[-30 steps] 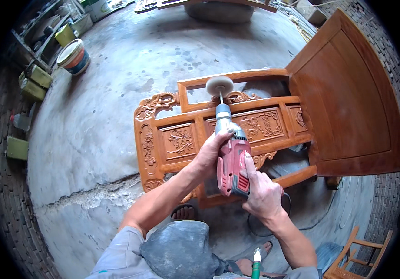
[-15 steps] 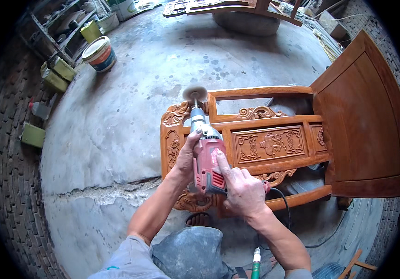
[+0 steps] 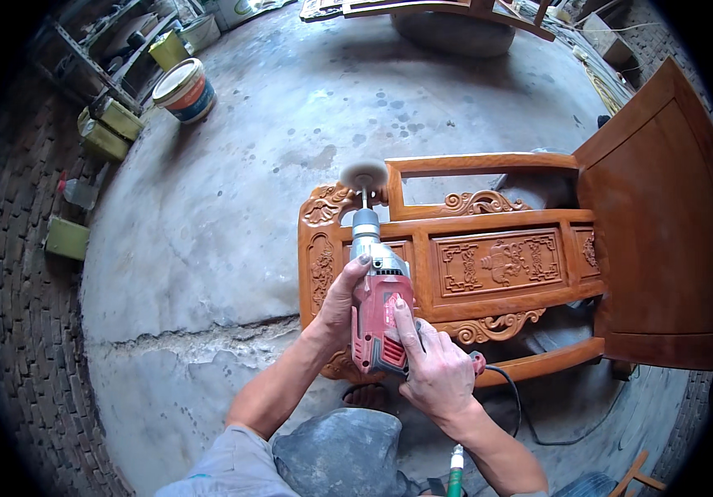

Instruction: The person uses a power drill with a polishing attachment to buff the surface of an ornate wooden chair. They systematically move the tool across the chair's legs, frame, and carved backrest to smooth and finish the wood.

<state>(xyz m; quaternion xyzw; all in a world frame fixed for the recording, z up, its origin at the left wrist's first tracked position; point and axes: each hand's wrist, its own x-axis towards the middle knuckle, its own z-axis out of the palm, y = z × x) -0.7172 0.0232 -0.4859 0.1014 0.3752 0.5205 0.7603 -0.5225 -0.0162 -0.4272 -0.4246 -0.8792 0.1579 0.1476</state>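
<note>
Both hands are closed on a red electric drill with a grey chuck. My left hand wraps its front body from the left, thumb near the metal collar. My right hand grips the rear, index finger stretched along the casing. On the drill's shaft a round pad or wheel is blurred as if spinning. It is at the far left corner of a carved, varnished wooden chair, which lies tipped over; whether it touches the wood I cannot tell. The drill hides part of the carved backrest.
The drill's black cord runs off to the right. Near my knee stands a green hose or tool end. A paint bucket, metal cans and a shelf line the left brick wall. Another wooden piece rests at the back.
The whole view has shifted, so the chair appears farther right. Relative to the chair, the drill and its wheel have come slightly nearer to me. Both hands keep their grip.
</note>
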